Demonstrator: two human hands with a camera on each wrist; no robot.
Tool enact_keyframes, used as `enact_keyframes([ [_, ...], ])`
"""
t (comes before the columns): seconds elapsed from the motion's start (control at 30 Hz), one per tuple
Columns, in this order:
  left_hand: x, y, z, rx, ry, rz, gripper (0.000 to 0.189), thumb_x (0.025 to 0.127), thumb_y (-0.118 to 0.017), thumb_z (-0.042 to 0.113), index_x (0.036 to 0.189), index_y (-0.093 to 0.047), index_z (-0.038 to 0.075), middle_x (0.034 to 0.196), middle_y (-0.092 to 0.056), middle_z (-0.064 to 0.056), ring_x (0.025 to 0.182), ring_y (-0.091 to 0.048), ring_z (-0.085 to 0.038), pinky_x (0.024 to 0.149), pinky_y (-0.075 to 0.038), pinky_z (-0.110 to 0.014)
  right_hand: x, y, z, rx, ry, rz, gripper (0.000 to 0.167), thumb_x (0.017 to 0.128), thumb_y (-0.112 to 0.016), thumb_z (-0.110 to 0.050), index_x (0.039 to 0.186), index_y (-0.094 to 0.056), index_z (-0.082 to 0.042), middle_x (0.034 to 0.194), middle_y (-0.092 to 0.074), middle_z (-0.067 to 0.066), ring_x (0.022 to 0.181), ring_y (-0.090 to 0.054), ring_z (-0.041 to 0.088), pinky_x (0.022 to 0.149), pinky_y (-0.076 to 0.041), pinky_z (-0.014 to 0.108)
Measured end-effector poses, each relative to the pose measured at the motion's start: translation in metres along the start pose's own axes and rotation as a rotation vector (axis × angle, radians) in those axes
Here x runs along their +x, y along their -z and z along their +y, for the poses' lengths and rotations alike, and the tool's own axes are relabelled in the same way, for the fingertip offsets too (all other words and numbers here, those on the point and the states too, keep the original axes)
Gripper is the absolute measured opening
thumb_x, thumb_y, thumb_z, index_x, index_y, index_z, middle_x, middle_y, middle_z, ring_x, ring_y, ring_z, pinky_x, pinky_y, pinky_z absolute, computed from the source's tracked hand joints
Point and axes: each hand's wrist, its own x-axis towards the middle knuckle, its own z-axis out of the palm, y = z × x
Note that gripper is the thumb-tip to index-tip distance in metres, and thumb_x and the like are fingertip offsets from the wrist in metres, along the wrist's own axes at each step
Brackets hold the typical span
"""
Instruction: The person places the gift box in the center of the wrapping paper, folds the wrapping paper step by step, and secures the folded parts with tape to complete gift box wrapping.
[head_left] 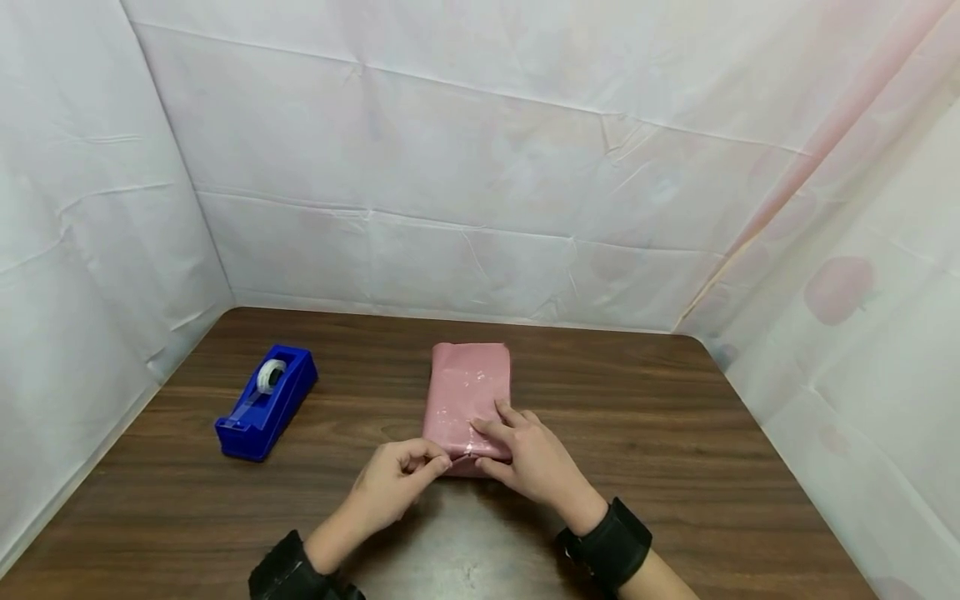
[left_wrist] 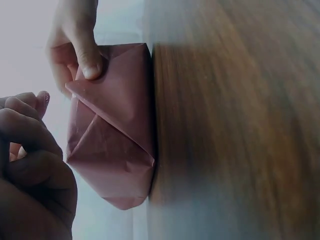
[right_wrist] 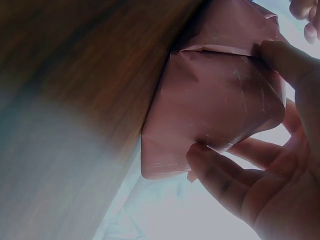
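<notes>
A package wrapped in glossy pink paper lies on the table, its folded end facing me. On that end, the paper makes slanting flaps that overlap, as the left wrist view shows. My right hand holds the package at its near right edge, thumb pressing the end flap and fingers spread over the top. Beside the near left corner is my left hand, its thumb and forefinger drawn together and the other fingers curled. I cannot tell whether something thin sits at the left fingertips.
A blue tape dispenser with a roll of clear tape stands on the left of the brown wood-grain table. White sheeting hangs behind the table and along both sides. Each wrist wears a black band.
</notes>
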Motion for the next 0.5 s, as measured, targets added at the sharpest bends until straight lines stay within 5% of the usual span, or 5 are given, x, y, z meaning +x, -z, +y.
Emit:
enact_keyframes([
  [0.17,0.005,-0.007,0.003,0.071,-0.032,-0.026,0.019,0.09,-0.064,0.04,0.09,-0.073,0.023,0.058,-0.06,-0.006,0.043,-0.046,-0.002,0.039,-0.035,-0.021,0.0,0.0,0.002,0.004,-0.004,0.003,0.047,0.083,-0.073,-0.043,0.127,-0.064,-0.027,0.139,-0.052,0.022,0.112,-0.06,0.033,0.089,-0.052,0.044],
  [0.5,0.014,-0.017,0.004,0.107,0.006,-0.045,0.014,0.091,-0.065,0.035,0.086,-0.074,0.025,0.046,-0.049,0.008,0.039,-0.048,-0.005,0.038,-0.036,-0.022,0.0,-0.002,0.002,0.007,-0.003,0.012,0.047,0.083,-0.073,-0.044,0.127,-0.065,-0.028,0.139,-0.053,0.021,0.111,-0.06,0.034,0.088,-0.052,0.043],
])
